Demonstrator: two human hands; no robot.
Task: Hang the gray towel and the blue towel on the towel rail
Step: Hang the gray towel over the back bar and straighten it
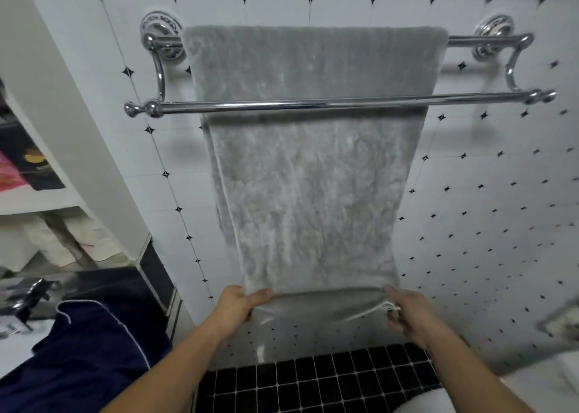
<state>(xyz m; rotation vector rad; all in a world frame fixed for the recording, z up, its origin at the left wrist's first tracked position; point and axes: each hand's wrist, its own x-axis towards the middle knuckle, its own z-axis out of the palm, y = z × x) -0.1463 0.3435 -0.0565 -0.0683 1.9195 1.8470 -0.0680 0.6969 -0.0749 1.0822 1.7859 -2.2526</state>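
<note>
The gray towel hangs over the back bar of the chrome double towel rail on the tiled wall, passing behind the front bar. My left hand grips the towel's lower left corner. My right hand grips its lower right corner, next to a white hem. The blue towel, dark navy with white piping, lies in a heap at the lower left, apart from both hands.
A white shelf unit with folded cloths stands at the left. A chrome tap shows beside the blue towel. Black mosaic tiles run along the bottom, and a soap dish sits at the right edge.
</note>
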